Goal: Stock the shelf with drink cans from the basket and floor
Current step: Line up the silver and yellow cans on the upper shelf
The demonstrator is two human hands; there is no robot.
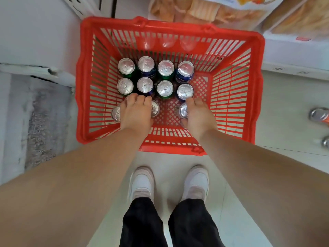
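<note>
A red plastic basket (236, 90) stands on the floor in front of my feet. Several upright drink cans with silver tops stand inside it, green ones (126, 66) and blue ones (185, 69), in rows at the far side. My left hand (135, 113) reaches down over the near row and its fingers curl over two cans (116, 113), which it mostly hides. My right hand (198, 116) curls round one can (183, 110) at the near right. How firmly each hand grips cannot be seen.
Two more cans (319, 114) stand on the tiled floor at the far right edge. Shelves with snack packets (195, 9) rise behind the basket. A white cabinet (35, 32) and a rough grey floor strip lie to the left. My white shoes (142, 182) stand close to the basket.
</note>
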